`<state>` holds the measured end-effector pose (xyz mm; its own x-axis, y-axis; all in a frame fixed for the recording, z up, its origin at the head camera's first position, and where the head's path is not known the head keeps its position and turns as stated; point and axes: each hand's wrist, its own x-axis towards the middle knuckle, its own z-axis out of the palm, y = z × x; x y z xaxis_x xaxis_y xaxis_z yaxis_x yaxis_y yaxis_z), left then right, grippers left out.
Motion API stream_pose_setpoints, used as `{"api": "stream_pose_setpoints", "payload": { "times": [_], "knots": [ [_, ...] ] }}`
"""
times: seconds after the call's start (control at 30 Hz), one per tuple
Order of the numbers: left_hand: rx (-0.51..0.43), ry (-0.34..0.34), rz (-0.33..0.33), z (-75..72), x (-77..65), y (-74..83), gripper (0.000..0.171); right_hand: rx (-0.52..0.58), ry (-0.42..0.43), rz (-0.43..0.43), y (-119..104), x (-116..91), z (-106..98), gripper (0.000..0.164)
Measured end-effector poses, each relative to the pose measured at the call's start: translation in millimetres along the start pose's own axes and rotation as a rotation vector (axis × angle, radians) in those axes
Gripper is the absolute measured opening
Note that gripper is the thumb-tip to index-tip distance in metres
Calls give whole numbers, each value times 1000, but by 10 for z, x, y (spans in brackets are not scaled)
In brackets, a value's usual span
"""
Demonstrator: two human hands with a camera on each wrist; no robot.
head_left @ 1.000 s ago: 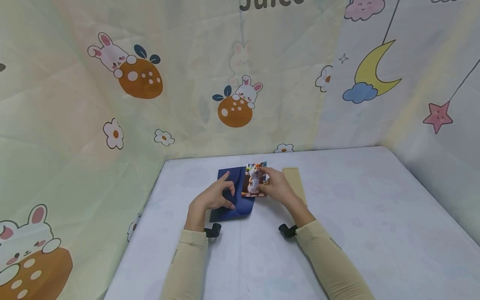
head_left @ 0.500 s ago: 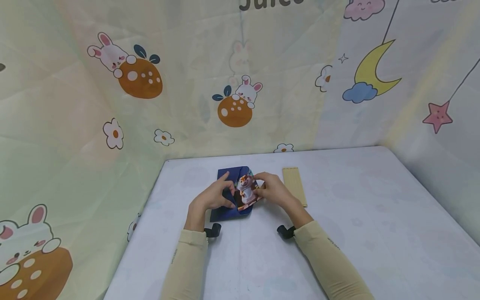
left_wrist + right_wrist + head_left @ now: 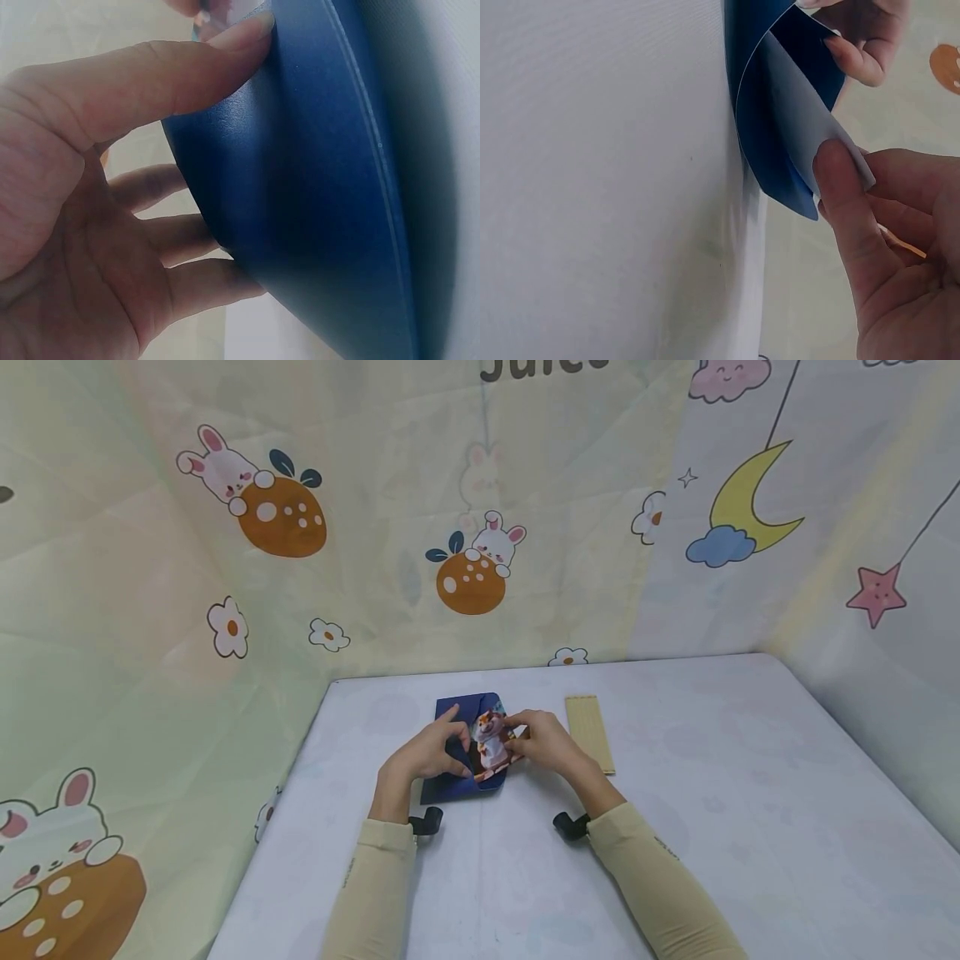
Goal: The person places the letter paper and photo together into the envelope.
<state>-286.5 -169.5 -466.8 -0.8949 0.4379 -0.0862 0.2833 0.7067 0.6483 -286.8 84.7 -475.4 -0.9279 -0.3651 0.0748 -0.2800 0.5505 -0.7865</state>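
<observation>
A dark blue paper envelope [image 3: 447,789] lies on the table, its flap or pocket edge lifted. My left hand [image 3: 422,753] pinches that edge; in the left wrist view the thumb lies on the blue paper [image 3: 292,165] with the other fingers behind it. A glossy picture card of a cartoon hamster [image 3: 491,745] is held by my right hand [image 3: 553,743] at its right edge, between thumb and fingers. The right wrist view shows the white back of the card [image 3: 799,112] slanting into the spread-apart envelope, its inner end hidden by the blue paper.
A narrow pale yellow slatted strip [image 3: 590,735] lies on the white table [image 3: 675,760] to the right of my right hand. Cloth walls [image 3: 375,485] printed with rabbits and flowers rise at the back and sides. Black wrist mounts [image 3: 426,821] sit at both sleeves.
The right hand has brought the card left and toward me, tilting it, from over the envelope's right side into the envelope's opening. The left hand has stayed on the envelope's edge.
</observation>
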Motion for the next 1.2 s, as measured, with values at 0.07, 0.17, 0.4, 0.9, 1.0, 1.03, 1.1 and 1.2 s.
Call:
{"api": "stream_pose_setpoints", "payload": {
  "times": [0.07, 0.17, 0.4, 0.9, 1.0, 1.03, 1.1, 1.2],
  "knots": [
    [4, 1, -3, -2, -3, 9, 39, 29, 5, 13, -7, -5, 3, 48],
    [11, 3, -6, -4, -3, 17, 39, 53, 9, 21, -17, -9, 11, 53],
    [6, 4, 1, 7, -2, 10, 40, 24, -27, 43, -21, -19, 22, 56],
    [22, 0, 9, 6, -5, 18, 39, -64, 6, 11, 2, -5, 20, 50],
    [21, 1, 12, 2, -7, 21, 39, -63, -2, 10, -11, -10, 14, 49],
    [22, 1, 12, 1, -6, 21, 39, -59, -4, 7, -15, -12, 12, 49],
    [21, 0, 12, -3, -6, 23, 39, -46, -5, 6, -21, -15, 9, 50],
    [19, -2, 8, -6, -6, 22, 39, -29, -9, -7, -24, -20, 8, 51]
  ]
}}
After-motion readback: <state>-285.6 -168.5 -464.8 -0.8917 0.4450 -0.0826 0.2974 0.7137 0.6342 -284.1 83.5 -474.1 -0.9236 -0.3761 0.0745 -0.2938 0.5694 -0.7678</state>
